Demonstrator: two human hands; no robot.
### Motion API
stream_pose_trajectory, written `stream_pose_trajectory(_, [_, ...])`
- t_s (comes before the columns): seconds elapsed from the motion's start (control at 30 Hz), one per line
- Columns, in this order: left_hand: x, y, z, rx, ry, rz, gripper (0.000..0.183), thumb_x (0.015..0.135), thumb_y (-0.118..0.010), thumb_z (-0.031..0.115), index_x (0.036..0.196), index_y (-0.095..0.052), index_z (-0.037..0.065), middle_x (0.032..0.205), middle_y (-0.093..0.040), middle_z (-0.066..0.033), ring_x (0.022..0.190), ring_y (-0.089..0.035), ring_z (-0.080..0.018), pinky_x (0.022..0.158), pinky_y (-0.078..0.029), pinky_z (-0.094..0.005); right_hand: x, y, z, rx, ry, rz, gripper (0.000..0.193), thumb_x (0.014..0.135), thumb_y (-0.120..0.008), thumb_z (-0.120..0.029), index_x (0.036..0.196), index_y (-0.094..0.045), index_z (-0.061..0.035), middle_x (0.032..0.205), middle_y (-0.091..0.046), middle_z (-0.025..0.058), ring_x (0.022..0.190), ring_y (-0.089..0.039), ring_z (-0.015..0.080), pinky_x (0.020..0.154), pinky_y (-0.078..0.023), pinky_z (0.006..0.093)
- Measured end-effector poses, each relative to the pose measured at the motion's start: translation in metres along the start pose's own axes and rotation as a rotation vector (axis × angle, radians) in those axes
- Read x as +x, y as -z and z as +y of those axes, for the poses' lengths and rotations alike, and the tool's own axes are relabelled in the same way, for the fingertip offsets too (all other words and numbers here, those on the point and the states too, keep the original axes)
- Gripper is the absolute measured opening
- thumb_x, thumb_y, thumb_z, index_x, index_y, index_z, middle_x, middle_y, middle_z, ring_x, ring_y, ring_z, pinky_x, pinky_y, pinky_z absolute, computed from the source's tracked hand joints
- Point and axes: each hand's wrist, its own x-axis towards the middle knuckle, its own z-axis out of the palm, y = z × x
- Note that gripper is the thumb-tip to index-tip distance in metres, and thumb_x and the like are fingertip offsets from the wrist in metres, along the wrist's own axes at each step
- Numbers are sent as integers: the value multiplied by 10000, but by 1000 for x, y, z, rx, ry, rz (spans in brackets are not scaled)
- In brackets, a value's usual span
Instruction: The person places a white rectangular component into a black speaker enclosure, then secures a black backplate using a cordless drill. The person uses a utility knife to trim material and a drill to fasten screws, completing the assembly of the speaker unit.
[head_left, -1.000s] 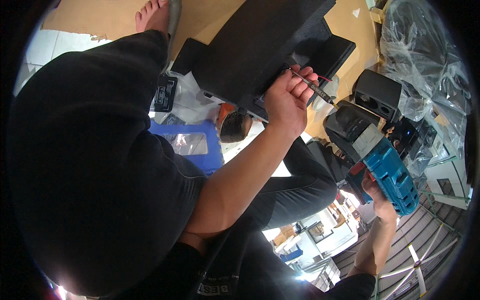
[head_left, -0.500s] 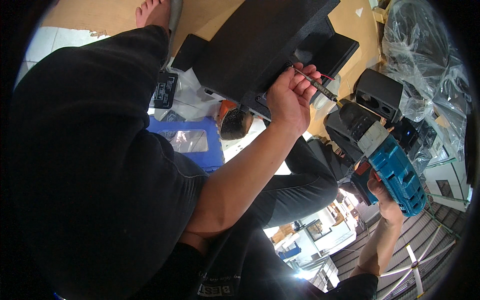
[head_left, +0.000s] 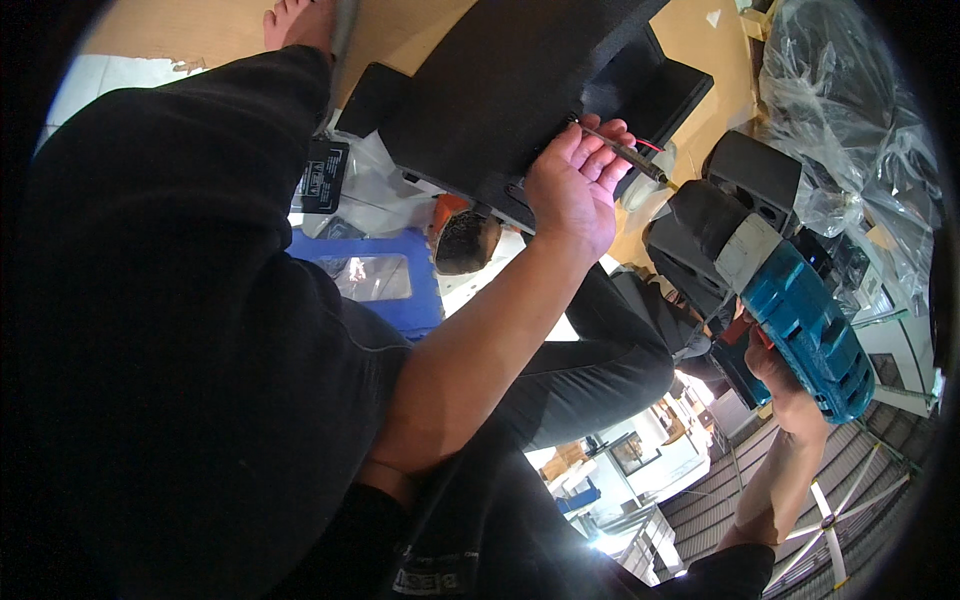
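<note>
My right hand [head_left: 778, 375] grips the handle of a teal cordless drill [head_left: 808, 325], held at the right with its nose toward the upper left. A long, thin driver bit [head_left: 640, 162] runs from its chuck to a large black textured cabinet [head_left: 470, 100]. The bit's tip meets the cabinet near a small dark recess. My left hand [head_left: 572, 190], palm up, has its fingers curled round the bit close to the tip. What the fingertips pinch there is too small to make out. A red wire [head_left: 648, 146] sticks out beside the fingers.
Smaller black speaker-like boxes [head_left: 755, 175] and crumpled clear plastic [head_left: 835, 130] lie at the right. Beneath the cabinet are brown cardboard [head_left: 400, 35], a blue frame-like item [head_left: 425, 280] and an orange-rimmed round object [head_left: 468, 240]. My bent legs [head_left: 180, 300] fill the left.
The drill and my right hand have shifted slightly right, the drill's body swinging a little. My left hand stays at the bit's tip. The whole view has drifted slightly.
</note>
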Motion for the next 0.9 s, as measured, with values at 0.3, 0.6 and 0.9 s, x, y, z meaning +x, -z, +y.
stream_pose_trajectory(0.3, [0, 0, 0, 28, 8, 6, 225, 1040, -519, 204, 1124, -622, 22, 1103, -697, -144, 1060, -666, -265, 1037, -507, -399, 3, -2, -4, 173, -104, 21, 406, 842, -804, -95, 1222, -685, -18, 1130, -733, 95, 1001, -706, 231, 886, -571, 394])
stream_pose_trajectory(0.6, [1, 6, 1, 90, 18, -27, 228, 1019, -523, 193, 1146, -624, 33, 1105, -709, -147, 998, -686, -260, 964, -525, -381, 7, 3, -8, 73, -26, -95, 378, 865, -790, -98, 1215, -678, -10, 1104, -723, 89, 1015, -693, 214, 918, -559, 379])
stream_pose_trajectory(0.9, [0, 5, -1, 164, 0, -23, 281, 1034, -499, 219, 1203, -614, 25, 1124, -701, -167, 992, -681, -246, 958, -523, -401, 13, 1, 0, 109, 3, -81, 349, 909, -783, -125, 1213, -669, 3, 1123, -727, 102, 1036, -705, 229, 932, -574, 385])
